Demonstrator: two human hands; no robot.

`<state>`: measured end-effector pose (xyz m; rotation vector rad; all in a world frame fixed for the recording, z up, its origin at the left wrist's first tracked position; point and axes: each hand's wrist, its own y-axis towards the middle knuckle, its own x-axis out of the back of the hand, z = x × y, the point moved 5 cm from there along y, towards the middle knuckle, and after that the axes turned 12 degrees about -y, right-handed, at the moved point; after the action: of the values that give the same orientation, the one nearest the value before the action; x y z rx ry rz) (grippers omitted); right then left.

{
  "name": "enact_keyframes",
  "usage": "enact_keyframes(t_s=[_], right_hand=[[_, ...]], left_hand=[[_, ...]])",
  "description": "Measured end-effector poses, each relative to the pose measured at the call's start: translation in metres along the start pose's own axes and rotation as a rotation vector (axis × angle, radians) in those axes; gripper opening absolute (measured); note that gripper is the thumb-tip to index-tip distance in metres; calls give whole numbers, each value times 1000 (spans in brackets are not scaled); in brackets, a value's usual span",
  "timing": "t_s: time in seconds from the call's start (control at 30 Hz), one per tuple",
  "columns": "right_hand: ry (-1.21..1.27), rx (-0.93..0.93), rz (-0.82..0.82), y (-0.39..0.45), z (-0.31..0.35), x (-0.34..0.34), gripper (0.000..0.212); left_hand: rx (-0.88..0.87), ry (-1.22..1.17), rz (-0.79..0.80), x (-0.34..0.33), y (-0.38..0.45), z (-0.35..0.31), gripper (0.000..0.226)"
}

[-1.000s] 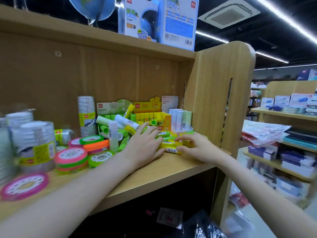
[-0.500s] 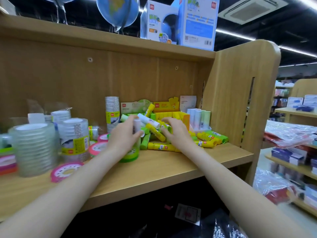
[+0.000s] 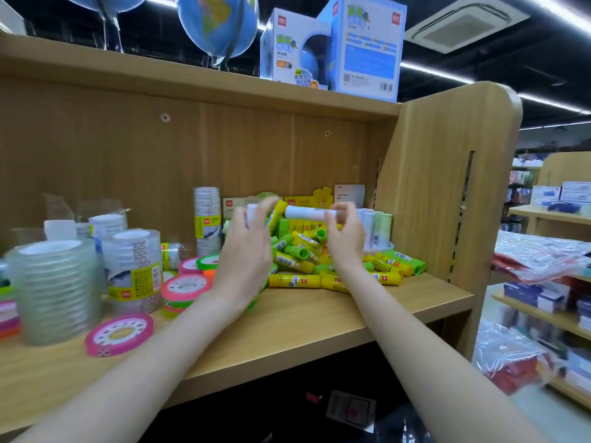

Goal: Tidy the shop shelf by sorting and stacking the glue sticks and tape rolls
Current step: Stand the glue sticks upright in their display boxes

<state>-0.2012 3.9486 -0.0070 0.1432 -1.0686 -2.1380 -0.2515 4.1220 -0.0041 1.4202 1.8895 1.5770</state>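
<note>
A heap of yellow and green glue sticks (image 3: 295, 279) lies on the wooden shelf (image 3: 287, 330), right of centre. My right hand (image 3: 347, 238) pinches a white glue stick (image 3: 303, 213) held level above the heap. My left hand (image 3: 246, 254) is raised beside it and holds another white stick (image 3: 252, 212) upright, mostly hidden by the fingers. Coloured tape rolls (image 3: 185, 287) and a flat pink roll (image 3: 120, 334) lie left of the heap. Clear tape stacks (image 3: 54, 292) stand at the far left.
Pale upright glue sticks (image 3: 377, 225) stand in a box against the right side panel (image 3: 447, 187). Yellow and green cartons (image 3: 300, 201) lean on the back wall. Globes and boxes (image 3: 332, 49) sit on the board above. Another shop shelf (image 3: 543, 311) stands to the right.
Both hands have risen from the heap, each lifting a white glue stick. The right hand's stick has come up level above the pile, and the view has moved closer.
</note>
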Motion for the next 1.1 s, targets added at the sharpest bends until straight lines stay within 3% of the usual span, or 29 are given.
enact_keyframes(t_s=[0.17, 0.23, 0.37, 0.53, 0.67, 0.83, 1.0, 1.1], right_hand=[[449, -366, 14, 3, -31, 46, 10], [606, -472, 118, 3, -41, 60, 3], [764, -552, 274, 9, -60, 79, 15], [617, -477, 347, 27, -82, 83, 24], [400, -351, 304, 42, -95, 73, 32], [133, -86, 238, 60, -90, 60, 34], [-4, 84, 203, 67, -85, 48, 54], [-198, 164, 127, 70, -89, 50, 42]], left_hand=[[-17, 368, 394, -52, -10, -16, 36], [-68, 382, 431, -66, -9, -20, 34], [-257, 462, 434, -95, -6, -25, 52], [-362, 501, 472, -115, 5, -24, 49], [-385, 467, 518, -128, 10, -17, 46], [-296, 372, 681, -134, 6, -6, 67], [-288, 353, 621, -132, 7, -7, 81], [-283, 369, 610, -130, 7, -9, 90]])
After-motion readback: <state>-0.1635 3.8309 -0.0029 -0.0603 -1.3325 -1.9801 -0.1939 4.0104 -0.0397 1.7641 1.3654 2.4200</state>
